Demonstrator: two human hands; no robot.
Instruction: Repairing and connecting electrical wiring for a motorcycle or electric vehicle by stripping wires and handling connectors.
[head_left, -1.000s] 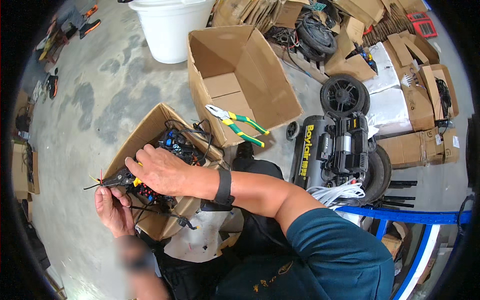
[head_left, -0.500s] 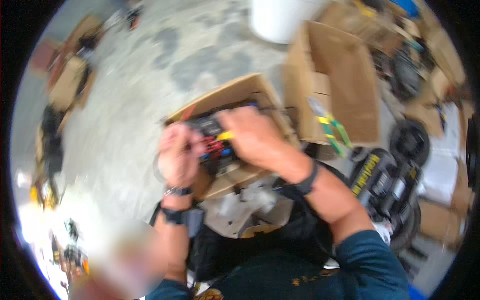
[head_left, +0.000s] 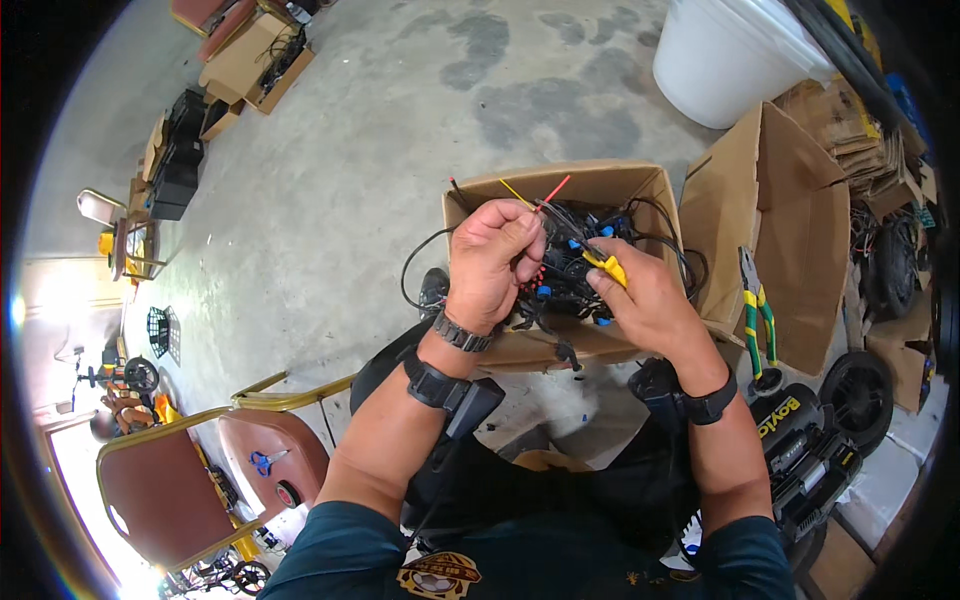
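My left hand (head_left: 493, 252) is closed in a pinch over the left part of an open cardboard box (head_left: 600, 176). It holds thin wires; the tips of a red wire (head_left: 556, 190) and a yellow wire (head_left: 516, 192) stick up past the fingers. My right hand (head_left: 648, 305) is wrapped round small yellow-handled pliers (head_left: 607, 264), with the dark jaws pointing left toward the wires. Whether the jaws touch a wire, I cannot tell. Below both hands, a tangle of black cables (head_left: 560, 312) with blue and red connectors fills the box.
Green-and-yellow-handled pliers (head_left: 752, 318) hang on the near edge of a second open carton (head_left: 800, 235) at the right. Behind stands a white bucket (head_left: 725, 65). Black wheeled parts (head_left: 805, 440) lie at lower right. A brown chair (head_left: 165, 490) with blue scissors (head_left: 266, 461) stands at lower left.
The view has swung, so the box and hands appear farther right. My left hand now shows red and yellow wire tips above its fingers, and the pliers in my right hand are plainer.
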